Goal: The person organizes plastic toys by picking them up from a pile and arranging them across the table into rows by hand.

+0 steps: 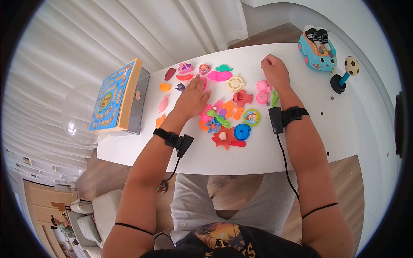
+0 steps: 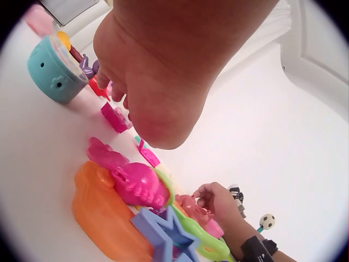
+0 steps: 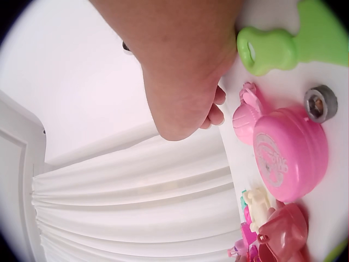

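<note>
In the head view my left hand (image 1: 192,98) reaches over the left part of the toy spread, its fingers extended and thumb apart. A pink toy (image 1: 203,83) shows between thumb and forefinger. From the left wrist, fingertips reach beside a magenta piece (image 2: 114,117), with a teal round box (image 2: 57,68) to the left. Loosely curled, my right hand (image 1: 276,71) lies behind a pink scalloped piece (image 1: 263,86) with nothing visible in its fingers. Below that are a pink round case (image 3: 292,155) and a green handled toy (image 3: 272,50). A grey metal ring (image 3: 320,103) is beside the case.
Several moulds lie mid-table, including a blue star (image 1: 213,125), blue round lid (image 1: 242,132) and red leaf-like piece (image 1: 221,138). A board-game box (image 1: 114,99) stands left. At right are a blue toy car (image 1: 318,56) and a football on a stand (image 1: 351,66).
</note>
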Demonstrator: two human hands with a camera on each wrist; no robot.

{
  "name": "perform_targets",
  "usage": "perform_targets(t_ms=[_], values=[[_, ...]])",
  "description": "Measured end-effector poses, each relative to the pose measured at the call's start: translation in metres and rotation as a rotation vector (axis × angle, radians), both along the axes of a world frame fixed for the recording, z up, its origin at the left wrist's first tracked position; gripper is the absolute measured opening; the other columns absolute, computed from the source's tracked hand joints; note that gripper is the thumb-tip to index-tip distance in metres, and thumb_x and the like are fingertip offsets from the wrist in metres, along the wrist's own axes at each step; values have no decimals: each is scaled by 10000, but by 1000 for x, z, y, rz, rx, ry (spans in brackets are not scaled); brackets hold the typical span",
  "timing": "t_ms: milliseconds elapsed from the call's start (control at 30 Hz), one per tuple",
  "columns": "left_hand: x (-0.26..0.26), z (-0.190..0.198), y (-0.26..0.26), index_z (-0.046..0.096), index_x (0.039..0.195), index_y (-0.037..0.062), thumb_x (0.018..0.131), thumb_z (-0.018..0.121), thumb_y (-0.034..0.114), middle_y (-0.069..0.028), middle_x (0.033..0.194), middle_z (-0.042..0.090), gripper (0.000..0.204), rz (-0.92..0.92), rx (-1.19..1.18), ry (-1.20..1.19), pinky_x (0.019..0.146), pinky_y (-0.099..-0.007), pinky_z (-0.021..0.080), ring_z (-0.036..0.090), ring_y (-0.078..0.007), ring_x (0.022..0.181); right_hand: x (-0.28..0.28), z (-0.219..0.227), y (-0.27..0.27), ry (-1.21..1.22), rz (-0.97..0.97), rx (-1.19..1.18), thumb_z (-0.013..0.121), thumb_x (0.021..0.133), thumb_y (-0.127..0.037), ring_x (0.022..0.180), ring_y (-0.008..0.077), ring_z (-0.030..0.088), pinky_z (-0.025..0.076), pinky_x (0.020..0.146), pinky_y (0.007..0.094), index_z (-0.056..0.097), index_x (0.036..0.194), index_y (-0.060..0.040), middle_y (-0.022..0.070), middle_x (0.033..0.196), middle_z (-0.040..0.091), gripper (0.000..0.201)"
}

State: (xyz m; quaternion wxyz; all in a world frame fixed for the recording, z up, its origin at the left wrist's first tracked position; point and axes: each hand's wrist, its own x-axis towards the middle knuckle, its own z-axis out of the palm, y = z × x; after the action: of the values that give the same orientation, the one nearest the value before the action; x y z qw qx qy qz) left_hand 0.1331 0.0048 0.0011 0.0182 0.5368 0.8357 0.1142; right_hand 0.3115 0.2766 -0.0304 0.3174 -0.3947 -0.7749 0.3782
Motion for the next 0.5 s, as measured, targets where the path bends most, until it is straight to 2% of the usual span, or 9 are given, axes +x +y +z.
perform_targets(t_ms=[33,100,233,300,367,500], values=[[5,4,-4,425,1530,-40,1069,490,349,-287,1613,375,606,0,-1,-1,1229,-436,328,357,-405,1514,0,0,0,10,5,3,574,927,-276,771,227,683,520,759,371,718,941,-57,83,808,718,262],[21,16,-14,475,1485,-40,1041,546,296,-292,1550,461,562,-43,173,-63,1174,-469,407,461,-438,1430,1,-1,1,21,6,4,574,928,-276,769,226,682,520,757,369,716,940,-55,83,808,717,263],[66,33,-46,495,1496,12,1036,574,252,-248,1550,488,525,-23,149,-118,1182,-440,400,470,-398,1440,1,0,0,30,6,5,575,929,-276,758,226,677,515,743,368,711,930,-45,84,800,711,268],[82,29,-59,521,1465,9,1007,621,221,-221,1491,560,515,-118,67,-89,1145,-451,439,536,-396,1375,0,0,0,29,13,-6,577,929,-277,754,227,675,513,738,368,709,927,-41,85,798,709,270],[101,31,-66,530,1446,1,989,642,202,-244,1452,578,511,-119,90,-119,1112,-462,462,559,-414,1335,0,-2,4,-12,24,-14,567,928,-323,853,315,711,548,802,413,737,1011,-99,115,883,743,293],[112,23,-80,504,1465,-1,987,639,197,-295,1428,568,534,-79,106,-112,1090,-479,469,565,-454,1303,0,-3,3,-24,19,-1,567,928,-324,853,311,712,548,803,412,739,1016,-105,110,880,742,292]])
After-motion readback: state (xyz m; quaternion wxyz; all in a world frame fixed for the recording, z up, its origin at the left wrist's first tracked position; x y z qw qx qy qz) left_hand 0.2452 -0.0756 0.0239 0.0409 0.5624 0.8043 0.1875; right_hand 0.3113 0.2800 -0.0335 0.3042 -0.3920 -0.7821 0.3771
